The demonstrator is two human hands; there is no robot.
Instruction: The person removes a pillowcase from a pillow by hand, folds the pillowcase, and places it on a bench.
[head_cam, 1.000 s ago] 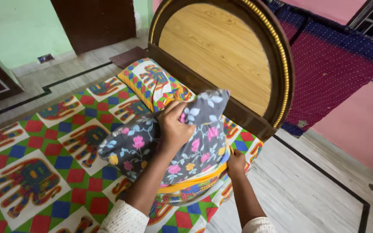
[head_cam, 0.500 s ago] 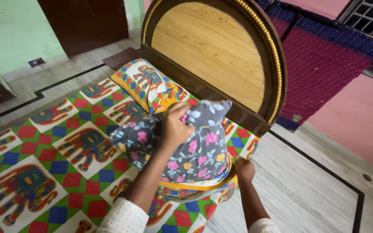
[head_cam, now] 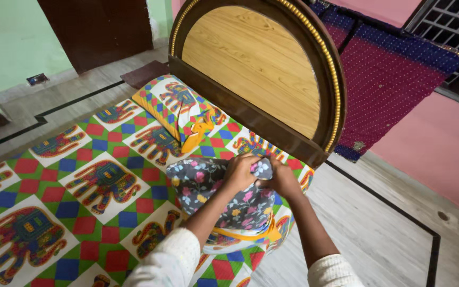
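Grey floral pillowcase (head_cam: 203, 186) on a pillow, sitting at the corner of the bed (head_cam: 81, 175) right in front of the round wooden headboard (head_cam: 256, 58). Both hands are clenched on the bunched top edge of that case: left hand (head_cam: 238, 171) and right hand (head_cam: 284, 179) touch each other, just below the headboard's lower rail. A yellow band of the pillow peeks out underneath. Another pillow (head_cam: 179, 103) in the same elephant print as the sheet leans against the headboard, further along it.
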